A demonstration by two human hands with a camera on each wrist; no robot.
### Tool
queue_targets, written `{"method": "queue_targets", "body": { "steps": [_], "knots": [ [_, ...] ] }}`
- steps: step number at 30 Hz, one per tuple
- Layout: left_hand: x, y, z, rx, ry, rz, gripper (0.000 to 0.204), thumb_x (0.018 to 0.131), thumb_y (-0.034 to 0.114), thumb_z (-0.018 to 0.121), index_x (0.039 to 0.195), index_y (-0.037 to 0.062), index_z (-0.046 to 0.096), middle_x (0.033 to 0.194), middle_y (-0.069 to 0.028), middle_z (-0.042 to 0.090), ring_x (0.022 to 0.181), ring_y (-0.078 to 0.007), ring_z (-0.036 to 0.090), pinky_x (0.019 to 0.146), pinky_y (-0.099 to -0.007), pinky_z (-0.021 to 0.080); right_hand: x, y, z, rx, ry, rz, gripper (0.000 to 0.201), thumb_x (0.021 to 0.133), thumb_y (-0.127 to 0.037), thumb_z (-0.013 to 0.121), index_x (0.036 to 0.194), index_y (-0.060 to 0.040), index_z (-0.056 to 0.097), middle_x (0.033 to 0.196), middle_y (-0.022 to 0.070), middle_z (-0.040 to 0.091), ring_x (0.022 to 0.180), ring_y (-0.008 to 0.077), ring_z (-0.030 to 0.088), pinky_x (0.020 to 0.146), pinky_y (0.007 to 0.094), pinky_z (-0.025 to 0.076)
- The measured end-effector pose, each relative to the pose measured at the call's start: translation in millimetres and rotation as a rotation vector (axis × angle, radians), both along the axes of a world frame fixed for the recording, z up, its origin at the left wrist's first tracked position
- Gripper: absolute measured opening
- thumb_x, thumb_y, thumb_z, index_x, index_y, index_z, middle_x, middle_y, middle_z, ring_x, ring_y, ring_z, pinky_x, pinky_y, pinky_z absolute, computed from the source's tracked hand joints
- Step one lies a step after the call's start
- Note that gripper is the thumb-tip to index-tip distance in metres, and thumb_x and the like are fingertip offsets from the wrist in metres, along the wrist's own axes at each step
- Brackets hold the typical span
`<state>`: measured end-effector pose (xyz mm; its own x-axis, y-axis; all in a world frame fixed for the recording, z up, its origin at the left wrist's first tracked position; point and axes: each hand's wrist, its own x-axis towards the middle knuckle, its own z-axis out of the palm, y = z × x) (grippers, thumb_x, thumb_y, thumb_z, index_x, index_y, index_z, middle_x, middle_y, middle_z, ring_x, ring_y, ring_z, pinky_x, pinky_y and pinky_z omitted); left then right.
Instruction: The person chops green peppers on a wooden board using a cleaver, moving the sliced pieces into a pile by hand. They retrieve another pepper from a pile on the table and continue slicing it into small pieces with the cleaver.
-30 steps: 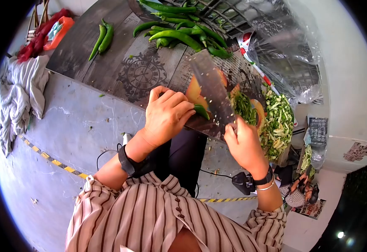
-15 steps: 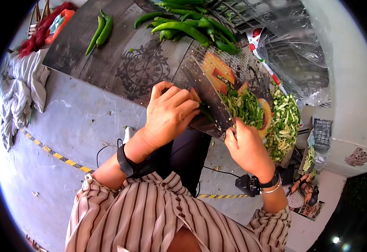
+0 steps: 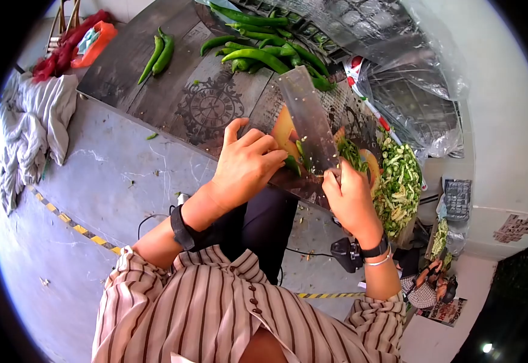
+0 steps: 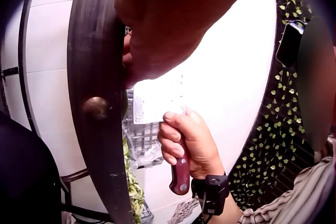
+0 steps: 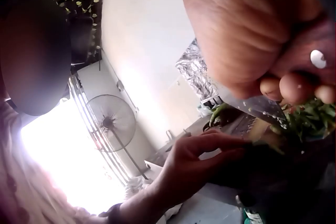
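In the head view my left hand (image 3: pixel 249 160) bends its fingers over a green chili pepper (image 3: pixel 292 164) near the table's front edge, holding it down; most of the pepper is hidden under the fingertips. My right hand (image 3: pixel 353 202) grips a cleaver (image 3: pixel 312 115), its broad blade wet and flecked with pale seeds. The left wrist view shows the fingers wrapped round its dark red handle (image 4: pixel 181 175). A cut green strip (image 3: pixel 303 155) lies between blade and left fingertips. Right of the blade are shredded peppers (image 3: pixel 352 156), partly hidden, and a larger chopped pile (image 3: pixel 399 187).
Whole green peppers (image 3: pixel 264 57) are heaped at the table's back, and two more (image 3: pixel 158 55) lie at the left. Behind the chopped pile is clear plastic wrapping (image 3: pixel 418 97) beside a black crate (image 3: pixel 318 36). A grey cloth (image 3: pixel 37 124) hangs beyond the table's left end.
The cleaver came left against the pepper half a second ago, and now its blade stands farther right, away from the left fingertips. A cut strip now shows between them. The head view shifts slightly.
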<state>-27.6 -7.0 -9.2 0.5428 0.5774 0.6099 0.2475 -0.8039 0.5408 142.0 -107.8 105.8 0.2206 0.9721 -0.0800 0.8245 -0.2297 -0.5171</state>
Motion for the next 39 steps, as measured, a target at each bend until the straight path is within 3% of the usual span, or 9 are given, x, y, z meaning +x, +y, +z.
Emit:
{"method": "queue_targets", "body": {
  "steps": [6,13,24,31,39],
  "knots": [
    [-6.8,-3.1,4.5,-0.010,-0.042,0.066,0.028,0.073,0.023,0.077,0.098,0.0152,0.068,0.086,0.0020,0.060,0.087,-0.0179,0.057,0.100,-0.0453,0.032,-15.0,-17.0,5.1,-0.041,-0.011,0.055,0.013,0.090,-0.007,0.055,0.085,0.0029,0.049,0.064,0.0223,0.055,0.059,0.0421,0.057,0.053,0.0459,0.043],
    [-9.9,-2.5,2.9,-0.024,-0.001,0.088,0.023,0.072,0.025,0.078,0.089,0.0154,0.067,0.083,0.0017,0.058,0.083,-0.0187,0.054,0.092,-0.0410,0.032,-12.5,-19.5,-0.6,-0.074,-0.114,0.121,0.011,0.090,-0.008,0.054,0.087,0.0020,0.049,0.063,0.0230,0.056,0.061,0.0432,0.058,0.054,0.0491,0.044],
    [-4.3,0.8,-2.3,-0.053,-0.059,0.046,0.018,0.066,0.017,0.079,0.076,0.0147,0.065,0.077,0.0029,0.056,0.078,-0.0178,0.054,0.085,-0.0381,0.035,-9.6,-3.0,1.0,-0.241,-0.019,0.096,0.015,0.092,-0.009,0.053,0.087,0.0043,0.047,0.063,0.0263,0.055,0.063,0.0465,0.057,0.055,0.0509,0.044],
    [-3.5,0.7,-4.1,-0.043,-0.086,0.048,0.015,0.067,0.019,0.077,0.073,0.0142,0.064,0.077,0.0027,0.053,0.080,-0.0169,0.054,0.087,-0.0376,0.036,-3.1,22.6,-22.6,-0.033,0.006,0.103,0.014,0.091,-0.007,0.054,0.086,0.0048,0.049,0.066,0.0243,0.056,0.063,0.0450,0.057,0.055,0.0484,0.043],
    [-3.1,0.7,-5.1,-0.041,-0.095,0.044,0.017,0.066,0.019,0.079,0.075,0.0154,0.065,0.075,0.0037,0.054,0.080,-0.0173,0.055,0.084,-0.0364,0.035,-4.4,-8.1,10.3,-0.064,-0.071,0.125,0.012,0.090,-0.008,0.056,0.086,0.0020,0.050,0.064,0.0216,0.056,0.061,0.0419,0.057,0.054,0.0462,0.043]
  ]
}}
